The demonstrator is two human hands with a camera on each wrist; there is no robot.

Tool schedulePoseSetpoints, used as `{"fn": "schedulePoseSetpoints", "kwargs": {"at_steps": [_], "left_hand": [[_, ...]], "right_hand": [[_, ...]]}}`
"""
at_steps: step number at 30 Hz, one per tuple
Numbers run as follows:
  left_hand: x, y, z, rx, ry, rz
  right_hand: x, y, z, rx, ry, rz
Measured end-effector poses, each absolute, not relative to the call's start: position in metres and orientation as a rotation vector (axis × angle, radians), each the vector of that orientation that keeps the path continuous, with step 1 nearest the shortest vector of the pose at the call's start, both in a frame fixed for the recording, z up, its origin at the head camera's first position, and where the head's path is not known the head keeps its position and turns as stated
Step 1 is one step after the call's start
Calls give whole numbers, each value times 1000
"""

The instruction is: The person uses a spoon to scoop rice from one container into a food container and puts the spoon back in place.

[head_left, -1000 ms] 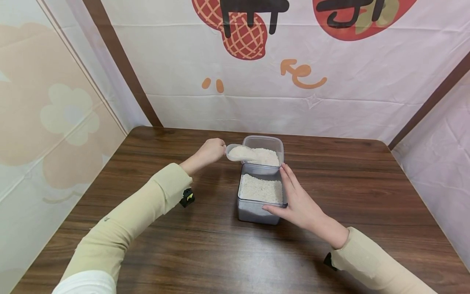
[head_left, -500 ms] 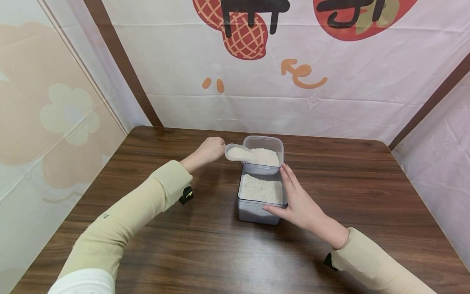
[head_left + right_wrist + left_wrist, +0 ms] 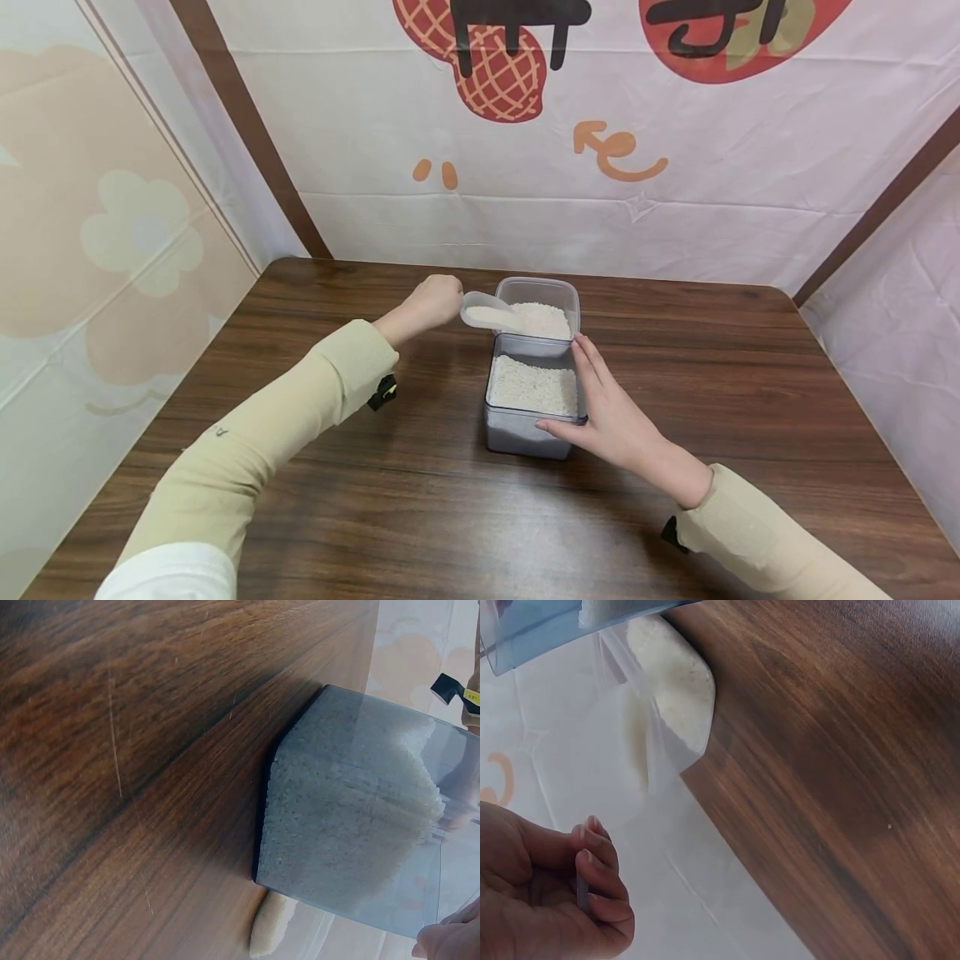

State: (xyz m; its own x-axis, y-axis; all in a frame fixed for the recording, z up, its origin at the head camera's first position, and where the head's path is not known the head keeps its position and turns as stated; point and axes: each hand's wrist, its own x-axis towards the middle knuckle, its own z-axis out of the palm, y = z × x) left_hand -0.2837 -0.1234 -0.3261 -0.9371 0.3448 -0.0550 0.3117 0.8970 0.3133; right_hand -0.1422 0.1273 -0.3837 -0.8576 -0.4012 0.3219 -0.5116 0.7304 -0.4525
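My left hand (image 3: 431, 302) grips the handle of a translucent plastic scoop (image 3: 474, 298). Rice lies in the scoop, whose lip tips to the right over a clear square container (image 3: 537, 288) that holds more rice (image 3: 546, 320). In the left wrist view the curled fingers of the left hand (image 3: 555, 892) close around the thin handle. Directly in front of the clear container stands a larger smoky-grey container (image 3: 528, 437), partly filled with rice. My right hand (image 3: 617, 427) rests along its right side with long, straight fingers, thumb on the front rim and fingertips at the far right corner.
Both containers stand on a brown wood-grain table (image 3: 420, 500), near its far edge. Behind it hangs a printed white cloth (image 3: 360, 225). A black device (image 3: 383, 392) sits under the left cuff. One stray grain (image 3: 889, 826) lies on the tabletop.
The left hand has risen slightly, and the scoop tilts further toward the clear container. The rice in the scoop has dwindled. The right hand and the grey container have stayed put.
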Motion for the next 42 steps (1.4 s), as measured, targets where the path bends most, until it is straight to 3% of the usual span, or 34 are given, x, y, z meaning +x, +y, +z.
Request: {"fn": "schedulePoseSetpoints", "kwargs": {"at_steps": [26,42], "left_hand": [[-281,-113,-315,783,3147,5],[-269,-111,-272,875,3188,137]], "right_hand": [[-143,126,-386,744,-2711,800],[-141,127,-384,721,-2751,809]]}}
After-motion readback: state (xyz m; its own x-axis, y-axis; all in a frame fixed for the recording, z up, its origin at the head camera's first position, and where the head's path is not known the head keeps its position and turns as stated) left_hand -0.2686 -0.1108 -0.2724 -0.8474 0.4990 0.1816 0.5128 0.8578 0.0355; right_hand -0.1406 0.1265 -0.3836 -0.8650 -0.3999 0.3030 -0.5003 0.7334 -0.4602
